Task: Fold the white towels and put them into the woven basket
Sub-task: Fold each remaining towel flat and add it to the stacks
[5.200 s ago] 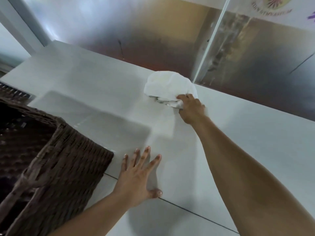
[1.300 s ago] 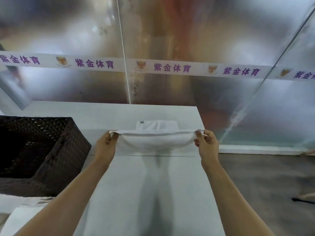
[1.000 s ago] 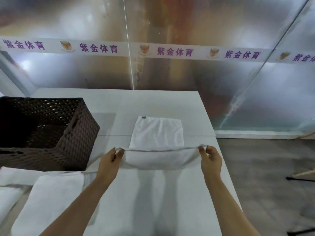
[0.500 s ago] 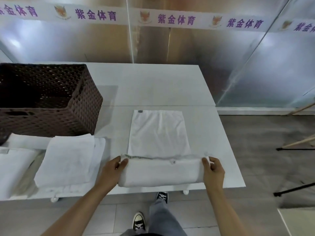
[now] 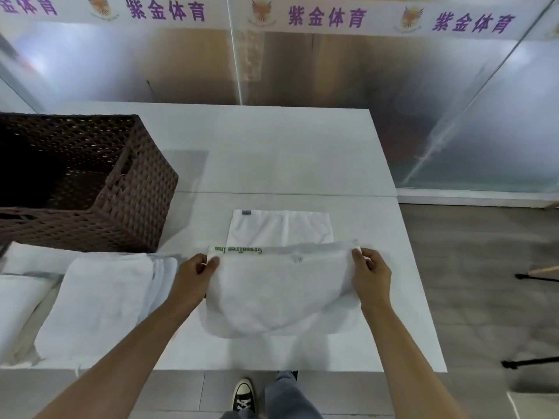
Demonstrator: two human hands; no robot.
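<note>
Head: both hands (image 5: 193, 275) (image 5: 370, 275) pinch towel (image 5: 281, 294) corners; basket (image 5: 121, 207) left; stack (image 5: 99, 300) beside.

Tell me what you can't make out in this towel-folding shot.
Head view only:
- Inside of the woven basket: too dark to see if towels lie in it; left side cut off.
- Near part of the towel held by the left hand and right hand: hidden under the lifted fold.
- Towel pile: count unclear, left edge cut off.

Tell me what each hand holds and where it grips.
Both hold one white towel by its lifted near edge: left hand pinches the left corner, right hand the right corner.
</note>
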